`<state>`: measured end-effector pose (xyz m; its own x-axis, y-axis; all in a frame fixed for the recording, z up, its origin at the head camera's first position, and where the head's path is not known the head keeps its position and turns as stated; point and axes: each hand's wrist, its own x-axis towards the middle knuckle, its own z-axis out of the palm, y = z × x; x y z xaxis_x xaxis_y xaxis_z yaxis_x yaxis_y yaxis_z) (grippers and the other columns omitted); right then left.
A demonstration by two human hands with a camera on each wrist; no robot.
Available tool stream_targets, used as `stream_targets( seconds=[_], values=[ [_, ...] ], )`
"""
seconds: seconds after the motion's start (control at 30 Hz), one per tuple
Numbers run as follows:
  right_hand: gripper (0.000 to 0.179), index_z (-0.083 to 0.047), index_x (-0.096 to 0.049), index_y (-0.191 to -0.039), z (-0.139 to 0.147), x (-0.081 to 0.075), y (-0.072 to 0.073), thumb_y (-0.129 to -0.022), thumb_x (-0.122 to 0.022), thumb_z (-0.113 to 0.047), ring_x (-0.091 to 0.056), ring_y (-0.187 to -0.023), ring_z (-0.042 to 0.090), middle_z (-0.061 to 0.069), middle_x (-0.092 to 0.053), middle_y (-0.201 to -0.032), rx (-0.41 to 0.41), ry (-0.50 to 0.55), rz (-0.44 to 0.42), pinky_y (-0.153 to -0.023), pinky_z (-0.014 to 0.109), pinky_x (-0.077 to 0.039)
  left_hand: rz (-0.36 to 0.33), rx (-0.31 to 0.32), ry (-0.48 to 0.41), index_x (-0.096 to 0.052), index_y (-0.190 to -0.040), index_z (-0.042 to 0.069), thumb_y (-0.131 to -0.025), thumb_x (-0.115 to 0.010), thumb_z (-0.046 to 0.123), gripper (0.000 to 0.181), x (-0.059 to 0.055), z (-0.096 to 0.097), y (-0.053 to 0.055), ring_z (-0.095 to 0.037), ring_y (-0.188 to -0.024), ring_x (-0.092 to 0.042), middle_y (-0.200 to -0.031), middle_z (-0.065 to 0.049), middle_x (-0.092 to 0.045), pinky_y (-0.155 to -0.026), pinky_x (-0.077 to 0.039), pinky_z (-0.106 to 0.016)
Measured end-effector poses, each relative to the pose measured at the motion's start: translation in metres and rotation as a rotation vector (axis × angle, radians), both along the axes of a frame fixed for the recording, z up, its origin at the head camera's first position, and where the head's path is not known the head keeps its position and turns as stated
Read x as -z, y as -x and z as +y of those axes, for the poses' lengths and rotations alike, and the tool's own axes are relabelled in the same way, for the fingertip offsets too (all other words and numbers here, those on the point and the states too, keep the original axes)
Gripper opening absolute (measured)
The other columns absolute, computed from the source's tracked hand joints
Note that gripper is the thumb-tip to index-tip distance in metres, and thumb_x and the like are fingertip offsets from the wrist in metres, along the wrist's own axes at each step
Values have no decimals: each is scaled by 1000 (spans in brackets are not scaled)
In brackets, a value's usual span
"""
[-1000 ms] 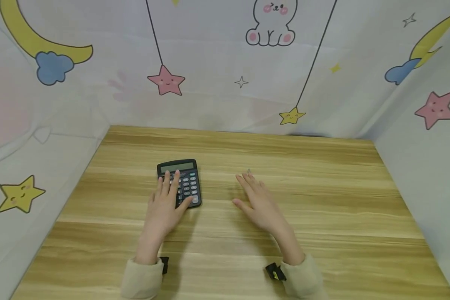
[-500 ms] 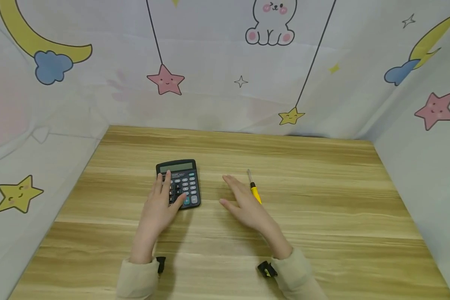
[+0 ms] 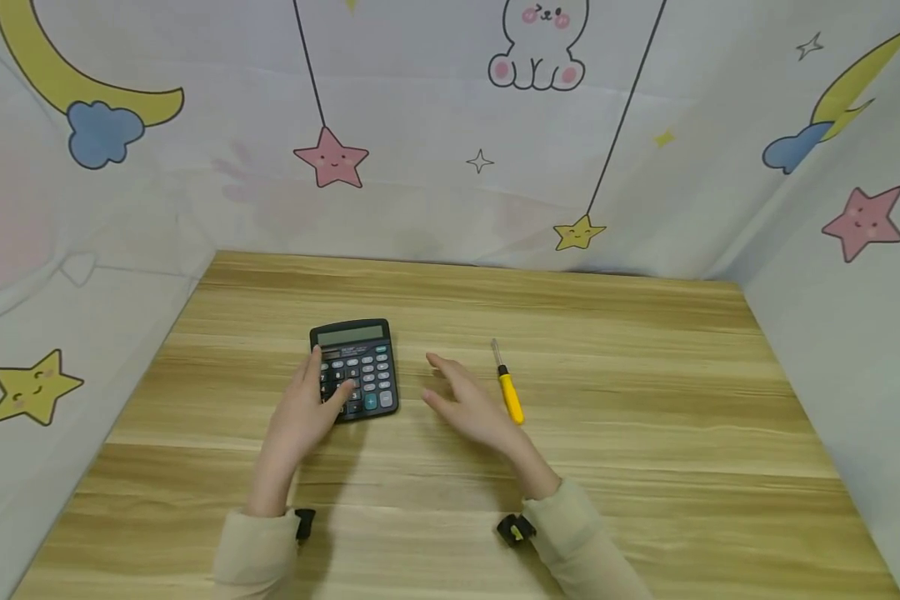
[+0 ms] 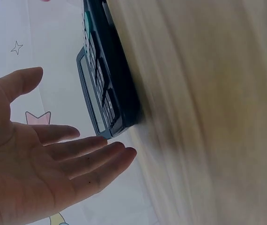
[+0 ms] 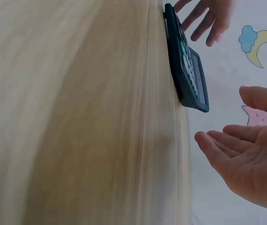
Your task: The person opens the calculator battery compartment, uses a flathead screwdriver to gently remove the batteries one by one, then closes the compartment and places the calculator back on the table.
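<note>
Calculator [image 3: 356, 365], black, one: is lying flat on the counter [image 3: 645, 375], keys up, its long axis running nearly straight away from the person and its display [image 3: 351, 335] sitting at the far end. Left hand [image 3: 294, 421]: is the nearer of the two, overlapping the calculator's near left part in the head view; the body of the calculator is extending ahead of this hand and to its inner side. Its fingers are reaching forward, nearly straight, the thumb is standing well apart over the keys, and the hand is having hold of nothing; whether any fingertip is touching the casing cannot be told. Right hand [image 3: 471, 410]: is facing its palm inward toward the calculator, which is lying across a gap of bare counter to this hand's left; fingers are bending slightly, thumb is standing apart, nothing is being gripped. Screwdriver [image 3: 507, 385], yellow handle, one: is lying just to the outer side of the right hand, well apart from the left, its shaft pointing away from the person and leaning a little leftward. Key relation: the calculator is lying between the two hands' inner sides, closer to the left, its long sides facing the palms.
</note>
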<state>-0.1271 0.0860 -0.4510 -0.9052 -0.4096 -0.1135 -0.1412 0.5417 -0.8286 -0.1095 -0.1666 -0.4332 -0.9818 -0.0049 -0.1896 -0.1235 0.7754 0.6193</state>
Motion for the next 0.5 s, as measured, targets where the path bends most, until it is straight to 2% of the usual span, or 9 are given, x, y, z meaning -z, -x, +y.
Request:
stream_targets(
  seconds=[0.2, 0.5],
  values=[
    [56, -10, -34, -149, -9, 1, 7, -99, -53, -25, -50, -131, 28, 11, -44, -148, 31, 128, -99, -107, 43, -43, -35, -1, -49, -2, -152, -3, -99, -46, 40, 81, 1, -6, 5, -49, -144, -15, -156, -32, -11, -116, -17, -60],
    [55, -7, -36, -148, -22, 5, 16, -99, -53, -25, -52, -130, 28, 13, -47, -147, 23, 122, -149, -106, 42, -44, -65, -22, -44, -9, -151, -8, -99, -45, 33, 75, 3, -12, 11, -51, -140, -23, -151, -36, -22, -114, -22, -61]
  ],
)
